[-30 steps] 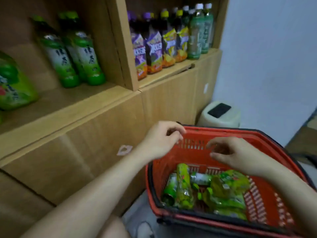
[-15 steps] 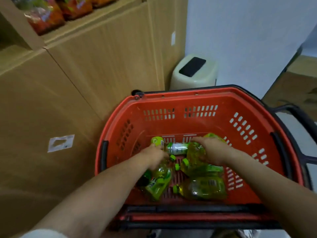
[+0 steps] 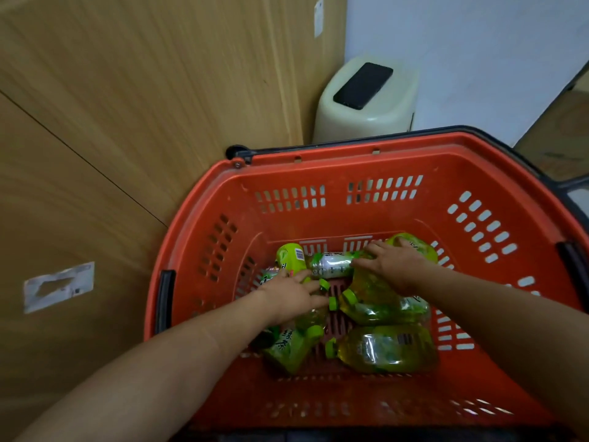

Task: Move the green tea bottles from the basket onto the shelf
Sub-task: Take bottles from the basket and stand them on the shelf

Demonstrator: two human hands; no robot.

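Several green tea bottles lie on their sides in the bottom of the red basket. My left hand lies over a bottle on the left side, fingers spread toward the green caps. That bottle shows a green label below my wrist. My right hand curls over the top of a bottle in the middle. A white-labelled bottle lies between my hands, and another bottle lies nearest to me. The shelf is out of view.
The wooden cabinet front rises directly left of the basket, with a torn white sticker on it. A cream bin with a black lid stands behind the basket against the white wall. The basket's black handle sits at the right.
The view dropped from the shelf to the basket. Both hands went from above the rim down onto the bottles, and the right hand has closed around one.
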